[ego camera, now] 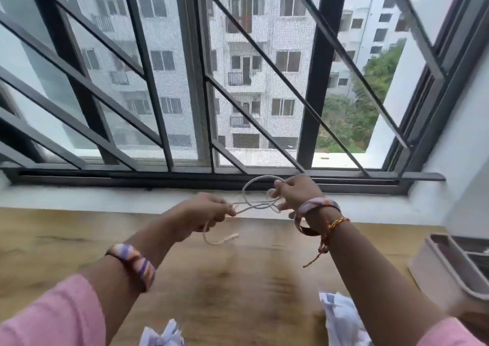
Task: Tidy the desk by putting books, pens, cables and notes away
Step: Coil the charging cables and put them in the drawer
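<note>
A thin white cable (pixel 254 205) is held in the air above the wooden desk (pixel 238 279), looped between both hands. My left hand (pixel 203 213) grips one part of it, and a loose end with a plug hangs below that hand. My right hand (pixel 293 194) pinches the cable's loops, one loop arching up in front of the window sill. Crumpled white papers (pixel 341 319) lie on the desk at the bottom edge, with another crumpled piece (pixel 164 335) further left.
A white organiser tray (pixel 449 263) with compartments stands at the desk's right edge. A white sill (pixel 105 197) and a barred, dark-framed window (pixel 190 81) run along the back of the desk. A white wall closes the right side.
</note>
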A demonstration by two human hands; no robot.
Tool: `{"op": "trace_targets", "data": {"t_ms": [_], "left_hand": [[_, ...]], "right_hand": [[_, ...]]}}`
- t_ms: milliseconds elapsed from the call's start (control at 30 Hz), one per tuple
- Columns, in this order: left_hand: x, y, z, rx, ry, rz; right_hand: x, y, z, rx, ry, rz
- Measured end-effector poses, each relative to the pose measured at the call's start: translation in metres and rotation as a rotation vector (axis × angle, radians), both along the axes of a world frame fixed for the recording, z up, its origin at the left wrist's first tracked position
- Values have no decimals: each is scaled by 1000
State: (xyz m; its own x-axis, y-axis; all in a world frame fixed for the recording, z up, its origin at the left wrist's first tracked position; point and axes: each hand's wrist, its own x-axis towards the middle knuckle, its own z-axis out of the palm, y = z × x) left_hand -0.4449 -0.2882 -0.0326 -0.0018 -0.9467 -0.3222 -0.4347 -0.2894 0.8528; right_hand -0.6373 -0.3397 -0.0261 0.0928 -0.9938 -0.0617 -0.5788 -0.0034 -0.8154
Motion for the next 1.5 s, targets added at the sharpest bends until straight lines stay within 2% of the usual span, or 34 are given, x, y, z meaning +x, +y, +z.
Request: {"op": "trace_targets", "data": {"t_ms": [67,133,200,267,400,533,600,667,733,900,967,1033,1100,1200,1267,1400,1433,1500], "left_hand": [[24,31,37,-57,346,127],[46,64,68,-162,497,175],[66,98,96,-278,502,162],[83,131,120,-389,498,180],[119,203,158,-567,516,265],[160,288,190,-727,506,329],[177,337,205,-795,433,338],[190,381,216,-839,370,405],[206,424,226,-901,434,515],[245,510,239,-998,893,800],[258,544,244,-1034,986,900],[271,561,248,-1049,1074,998],[289,625,252,-1162,1216,1102],[298,660,264,-1329,1516,1057],[298,680,265,-1479,1502,1023],[298,697,260,-1447,1079,1172],[300,702,258,-1441,1035,1178],[301,713,255,-1456,1059,1121]], "right_hand": [[2,16,25,-69,-65,-4],[12,31,50,-119,-88,1],[31,51,79,-117,-189,2],[54,77,111,-79,-379,38],[103,142,173,-20,-643,186],[153,210,225,15,-735,422],[183,247,244,-56,-731,512],[212,279,255,-242,-658,555],[239,313,257,-484,-518,611],[281,398,234,-696,-38,876],[288,426,223,-723,9,936],[278,432,212,-760,74,879],[282,464,203,-839,212,849],[281,472,184,-1019,368,752],[291,492,175,-1084,423,768],[307,524,165,-1179,398,857],[309,527,165,-1172,401,878],[311,531,167,-1143,458,900]]}}
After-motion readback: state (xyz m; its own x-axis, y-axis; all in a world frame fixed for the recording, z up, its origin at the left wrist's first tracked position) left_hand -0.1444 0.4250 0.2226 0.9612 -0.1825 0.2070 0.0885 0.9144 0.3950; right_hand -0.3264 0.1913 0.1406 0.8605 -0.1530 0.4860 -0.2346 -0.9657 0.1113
